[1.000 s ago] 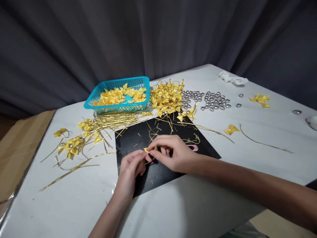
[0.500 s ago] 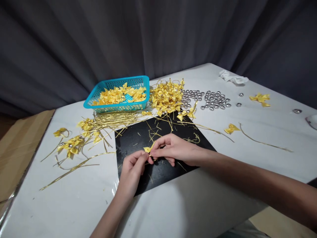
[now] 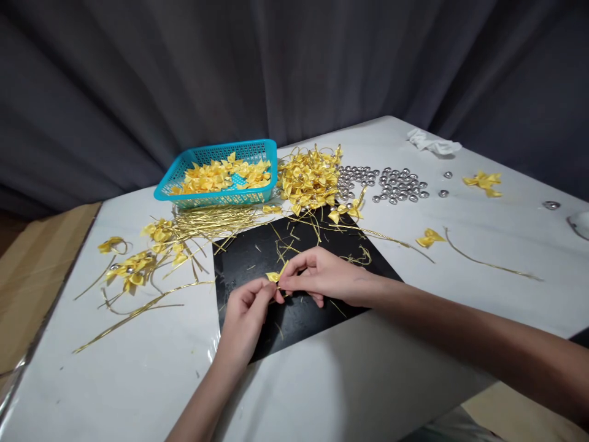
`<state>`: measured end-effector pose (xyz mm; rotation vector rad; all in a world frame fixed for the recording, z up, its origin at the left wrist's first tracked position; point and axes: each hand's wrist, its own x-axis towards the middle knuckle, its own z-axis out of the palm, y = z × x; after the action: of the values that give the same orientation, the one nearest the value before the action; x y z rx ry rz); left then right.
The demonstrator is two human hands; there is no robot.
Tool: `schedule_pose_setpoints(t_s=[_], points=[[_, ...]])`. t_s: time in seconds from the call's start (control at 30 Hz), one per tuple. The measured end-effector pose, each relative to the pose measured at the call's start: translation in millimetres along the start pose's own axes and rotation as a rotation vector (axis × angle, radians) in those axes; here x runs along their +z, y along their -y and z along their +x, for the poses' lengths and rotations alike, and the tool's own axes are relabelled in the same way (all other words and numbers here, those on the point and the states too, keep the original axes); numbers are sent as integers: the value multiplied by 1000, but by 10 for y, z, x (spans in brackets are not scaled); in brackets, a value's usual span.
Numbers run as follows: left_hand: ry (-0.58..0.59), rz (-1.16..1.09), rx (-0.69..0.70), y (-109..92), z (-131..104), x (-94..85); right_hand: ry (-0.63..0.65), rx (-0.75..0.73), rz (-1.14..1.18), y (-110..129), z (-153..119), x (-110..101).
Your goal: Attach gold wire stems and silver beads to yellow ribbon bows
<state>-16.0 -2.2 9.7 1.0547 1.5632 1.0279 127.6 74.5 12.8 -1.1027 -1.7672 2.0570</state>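
A small yellow ribbon bow (image 3: 274,276) is pinched between my two hands above a black mat (image 3: 304,325). My left hand (image 3: 251,304) closes thumb and forefinger on the bow's lower left side. From the right, my right hand (image 3: 317,276) pinches the same bow, its fingertips almost touching the left ones. A bit of gold cord shows by the fingertips; most of it is hidden behind the fingers. Short gold cord scraps (image 3: 363,255) are scattered over the mat.
Behind the mat are a blue basket (image 3: 211,199) of yellow bows, a bundle of gold cords (image 3: 211,222), a heap of corded bows (image 3: 310,178) and silver beads (image 3: 400,184). More bows (image 3: 133,267) lie left. A crumpled white tissue (image 3: 432,143) rests far right.
Both hands stay nearly where they were, still pinching the bow, with only a tiny shift of the fingers. The view has moved very slightly.
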Motion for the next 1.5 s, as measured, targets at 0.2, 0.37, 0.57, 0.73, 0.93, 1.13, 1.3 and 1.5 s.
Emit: schedule_pose_setpoints(t_s=[0.2,0.37,0.57,0.73,0.93,1.13,1.3,1.5], points=[[6,5,65,3,-34,9,5,-28,-63,113,-31,3],[-123,56,199,41,-5,-58,-121,-67,-120,272,-144,-173],[-205,625,451,211,150,-114,100,-99,-470,235,-223,-276],[-146,706,462,247,181,-125,251,-263,-695,199,-260,-107],[-53,520,389,187,141,-98,61,-404,-837,121,-218,-51],[5,181,192,153,112,-59,-112,-402,-991,77,-177,-79],[35,-3,40,60,112,-76,-137,-392,-1003,62,-162,-95],[-2,-77,-4,27,101,-66,4,-411,-875,112,-192,-164]])
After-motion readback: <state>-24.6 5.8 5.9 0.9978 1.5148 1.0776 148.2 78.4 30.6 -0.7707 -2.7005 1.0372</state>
